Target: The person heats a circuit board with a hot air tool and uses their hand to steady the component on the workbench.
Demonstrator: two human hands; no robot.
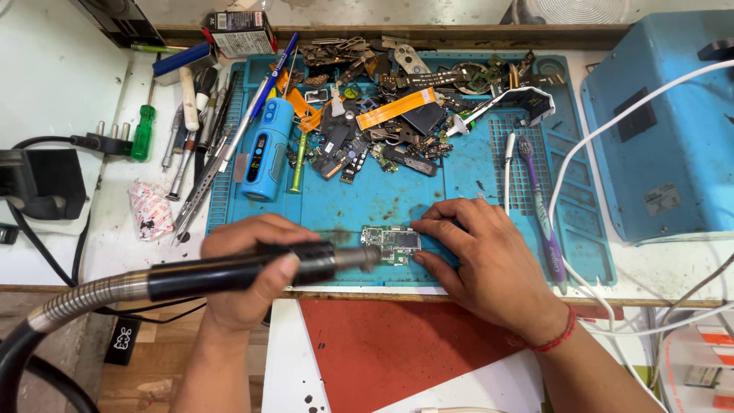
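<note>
Here the left hand (248, 268) grips a rotary tool handpiece (252, 273) while right-hand fingers (440, 229) pin a small circuit board (391, 243).

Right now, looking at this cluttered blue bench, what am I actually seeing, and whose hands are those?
This one picture comes from a camera worn on a person's head, looking down at their own two bare hands. The left hand has a grip on a black rotary tool handpiece with a flexible metal shaft, its tip at a small green circuit board. The right hand presses fingertips on that board to steady it. Both rest on a blue work mat. Farther back lie a heap of phone parts with orange ribbon cables, a blue cylindrical device, screwdrivers and tweezers, and a purple toothbrush.
</note>
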